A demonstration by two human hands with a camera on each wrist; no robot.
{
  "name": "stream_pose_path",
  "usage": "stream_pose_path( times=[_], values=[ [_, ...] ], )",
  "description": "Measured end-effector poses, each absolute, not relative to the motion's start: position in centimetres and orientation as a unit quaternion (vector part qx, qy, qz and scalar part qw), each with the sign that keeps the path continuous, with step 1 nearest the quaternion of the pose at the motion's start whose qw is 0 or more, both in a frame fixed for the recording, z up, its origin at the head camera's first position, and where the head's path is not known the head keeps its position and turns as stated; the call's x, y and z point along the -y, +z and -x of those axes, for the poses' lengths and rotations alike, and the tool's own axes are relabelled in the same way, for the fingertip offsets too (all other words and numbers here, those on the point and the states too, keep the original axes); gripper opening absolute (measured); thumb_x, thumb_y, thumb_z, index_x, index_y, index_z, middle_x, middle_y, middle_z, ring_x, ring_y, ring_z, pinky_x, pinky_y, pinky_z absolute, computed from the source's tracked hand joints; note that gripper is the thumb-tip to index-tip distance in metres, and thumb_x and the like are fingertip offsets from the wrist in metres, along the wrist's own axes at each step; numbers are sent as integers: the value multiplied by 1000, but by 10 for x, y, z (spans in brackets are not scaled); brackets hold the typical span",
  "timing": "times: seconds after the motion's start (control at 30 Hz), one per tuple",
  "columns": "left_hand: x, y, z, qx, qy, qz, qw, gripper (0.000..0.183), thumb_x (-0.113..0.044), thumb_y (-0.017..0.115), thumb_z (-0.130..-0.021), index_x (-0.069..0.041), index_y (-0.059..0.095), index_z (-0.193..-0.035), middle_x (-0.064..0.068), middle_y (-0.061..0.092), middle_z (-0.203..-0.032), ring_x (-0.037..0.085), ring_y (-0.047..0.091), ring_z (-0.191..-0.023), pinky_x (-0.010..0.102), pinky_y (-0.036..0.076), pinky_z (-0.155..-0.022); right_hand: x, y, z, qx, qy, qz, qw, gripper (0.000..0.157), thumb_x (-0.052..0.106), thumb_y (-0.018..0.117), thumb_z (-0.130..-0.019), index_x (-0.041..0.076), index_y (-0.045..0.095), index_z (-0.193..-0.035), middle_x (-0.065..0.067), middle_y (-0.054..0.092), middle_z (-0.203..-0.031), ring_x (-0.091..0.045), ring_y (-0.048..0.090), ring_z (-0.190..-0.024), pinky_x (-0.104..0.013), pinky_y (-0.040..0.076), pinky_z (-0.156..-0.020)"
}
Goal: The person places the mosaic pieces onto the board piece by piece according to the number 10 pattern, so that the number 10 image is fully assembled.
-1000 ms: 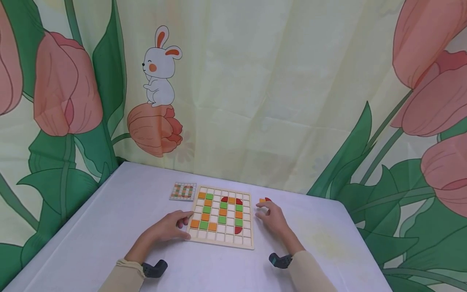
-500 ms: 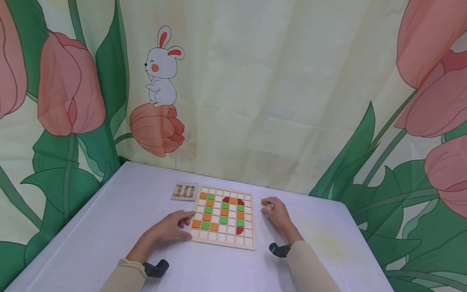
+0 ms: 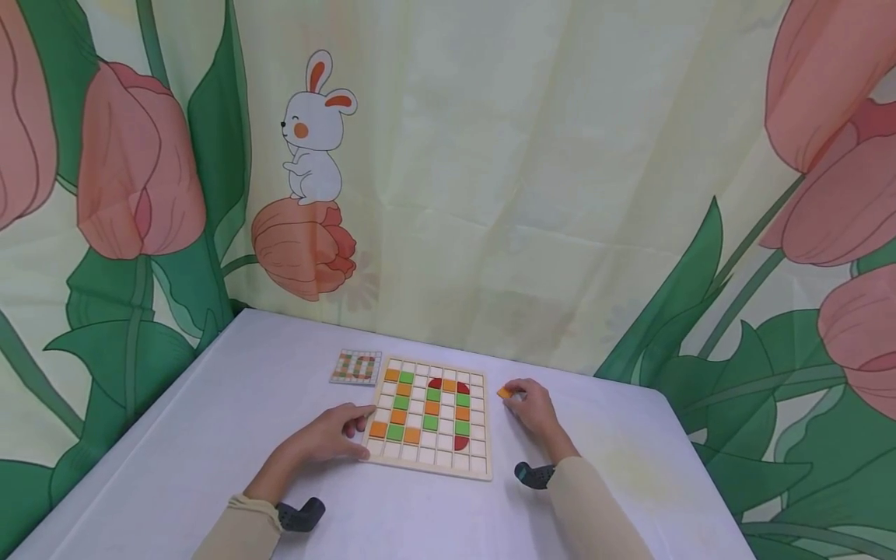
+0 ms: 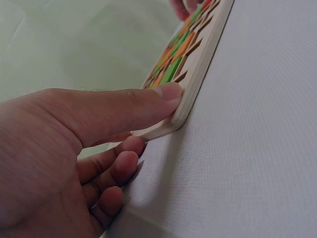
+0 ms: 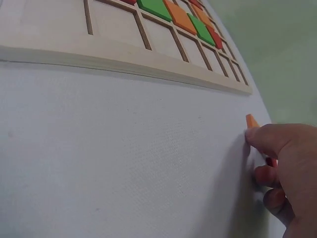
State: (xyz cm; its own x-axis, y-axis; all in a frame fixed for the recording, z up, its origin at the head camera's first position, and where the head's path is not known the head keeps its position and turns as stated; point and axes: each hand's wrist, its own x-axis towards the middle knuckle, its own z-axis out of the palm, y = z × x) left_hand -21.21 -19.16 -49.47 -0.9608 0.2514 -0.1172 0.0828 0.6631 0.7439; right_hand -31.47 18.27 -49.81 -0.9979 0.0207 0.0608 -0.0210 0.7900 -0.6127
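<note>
A wooden grid board (image 3: 428, 468) lies on the table, with orange, green and red tiles set in some of its squares. My left hand (image 3: 325, 435) is at its lower left corner. In the left wrist view, the thumb (image 4: 169, 92) presses on the rim, while several other fingers curl loosely off the board. The index finger reaches along the left edge. To the right of the board, my right hand (image 3: 535, 408) pinches an orange square tile (image 3: 503, 393) between thumb and fingers. A red piece (image 5: 271, 162) shows partly beneath that hand; the rest is hidden.
A small pattern card (image 3: 355, 367) lies beside the board's upper left corner, printed with a similar coloured grid. White cloth (image 3: 616, 459) covers the table. A curtain (image 3: 490, 194) with tulips and a rabbit hangs behind the table.
My right hand has closed its fingers on the orange tile, which has shifted slightly toward the board. The red piece beside it is now hidden in the head view. My left hand stays at the board's corner.
</note>
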Motion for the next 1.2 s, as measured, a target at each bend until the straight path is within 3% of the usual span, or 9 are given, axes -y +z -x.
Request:
stream_pose_path(
  times=[0.43, 0.6, 0.8, 0.93, 1.2],
  values=[
    [192, -496, 212, -905, 401, -96, 108, 80, -17, 87, -69, -9, 51, -140, -1, 49, -90, 14, 44, -86, 27, 37, -69, -177, -499, 309, 934, 358, 8, 15, 23, 9, 71, -85, 12, 70, -107, -9, 64, -117, -27, 53, -112, -49, 44, -100],
    [192, -497, 213, -906, 399, -95, 106, 81, -18, 87, -68, -9, 51, -140, -1, 49, -90, 14, 44, -87, 26, 37, -68, -172, -496, 305, 931, 363, -9, 13, 22, 15, 73, -85, 17, 71, -107, -3, 66, -112, -21, 54, -97, -36, 50, -84],
    [192, -498, 214, -906, 398, -93, 107, 81, -18, 87, -68, -10, 51, -140, -1, 49, -90, 14, 44, -86, 25, 37, -68, -162, -489, 294, 925, 378, -39, 5, 20, 16, 73, -85, 19, 71, -105, 0, 65, -105, -17, 51, -74, -24, 45, -60],
    [192, -497, 214, -907, 397, -92, 107, 81, -18, 87, -69, -10, 50, -141, -1, 49, -90, 14, 44, -87, 26, 37, -68, -151, -487, 284, 923, 378, -74, 6, 19, 15, 72, -85, 19, 72, -104, 1, 66, -102, -17, 50, -66, -22, 44, -56],
    [193, -496, 213, -905, 399, -102, 104, 81, -16, 86, -69, -8, 50, -140, 0, 49, -90, 14, 44, -86, 26, 36, -68, -131, -486, 256, 911, 385, -146, -32, 18, 19, 72, -86, 24, 71, -103, 1, 63, -98, -14, 50, -66, -21, 45, -53]
  ],
)
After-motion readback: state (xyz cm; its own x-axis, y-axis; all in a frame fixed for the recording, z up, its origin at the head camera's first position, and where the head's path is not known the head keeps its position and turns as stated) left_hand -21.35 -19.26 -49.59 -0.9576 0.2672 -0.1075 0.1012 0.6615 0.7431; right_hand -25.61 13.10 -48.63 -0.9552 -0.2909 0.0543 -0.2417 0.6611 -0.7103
